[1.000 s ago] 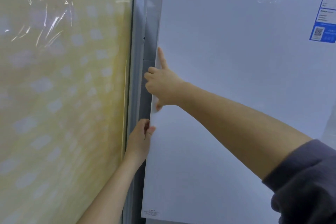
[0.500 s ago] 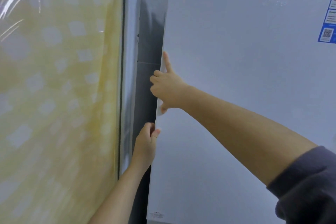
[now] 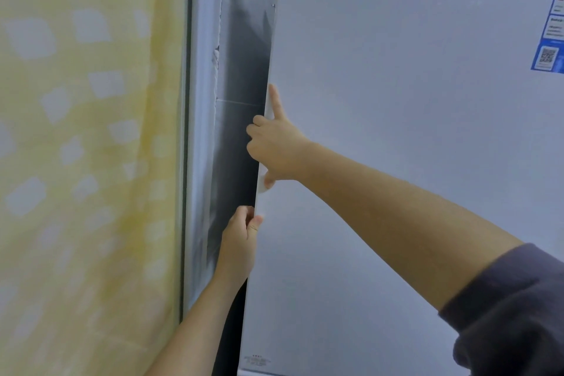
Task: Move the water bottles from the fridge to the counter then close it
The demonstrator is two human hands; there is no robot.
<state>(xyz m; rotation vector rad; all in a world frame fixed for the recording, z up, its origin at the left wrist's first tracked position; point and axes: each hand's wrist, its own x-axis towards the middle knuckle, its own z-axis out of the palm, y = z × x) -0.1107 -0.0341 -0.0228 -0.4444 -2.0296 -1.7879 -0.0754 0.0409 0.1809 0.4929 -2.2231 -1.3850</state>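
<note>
The right hand [image 3: 274, 149] curls round the left edge of the white fridge door [image 3: 396, 131], index finger straight along it. The left hand [image 3: 241, 238] pinches that edge just below. Stiff, smooth and likely seal-held, the door is best pulled from this free edge. No water bottles are in view.

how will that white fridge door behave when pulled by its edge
Probably stiff: the fridge door is one flat panel. Likely heavy, since left hand and right hand both grip its edge. Its smooth face looks slippery.
</note>
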